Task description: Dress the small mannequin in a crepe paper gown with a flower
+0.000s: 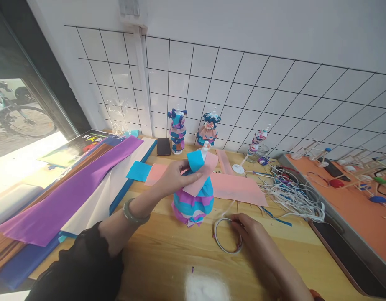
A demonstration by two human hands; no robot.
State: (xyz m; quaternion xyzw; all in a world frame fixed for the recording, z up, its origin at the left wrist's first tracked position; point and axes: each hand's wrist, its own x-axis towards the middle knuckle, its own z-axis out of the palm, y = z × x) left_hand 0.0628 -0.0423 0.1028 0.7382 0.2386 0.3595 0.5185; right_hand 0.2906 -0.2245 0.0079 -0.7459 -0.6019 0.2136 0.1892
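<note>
Seen at the desk [167,259]: one person, both hands at work. The left hand [174,177] is at the upper part of a doll [193,205] with tiered blue and purple ruffles, upright at mid-desk; its thumb and fingers are clamped on a pink piece [205,172] lying slantwise across the doll's front. A small blue piece [195,159] sticks up beside the pink one, just below the doll's head. The right hand [249,228], lower and to the right, has its fingers pinched on the rim of a tape roll [215,234] — near the doll, apart from it; I cannot tell whether the roll touches the desk. A pale strip runs up from the roll's top edge. Behind the doll lies a pink sheet [239,188], with a blue square [139,171] at its left end. Further back, by the wall: a phone [163,146], two dressed dolls, one banded [177,134], one with a bow [208,136], and a slim figure on a white base [238,169]. To the right, a tangle of strips [296,194] beside an orange tray [368,217]; to the left, long sheets — purple [73,188] uppermost among them.
</note>
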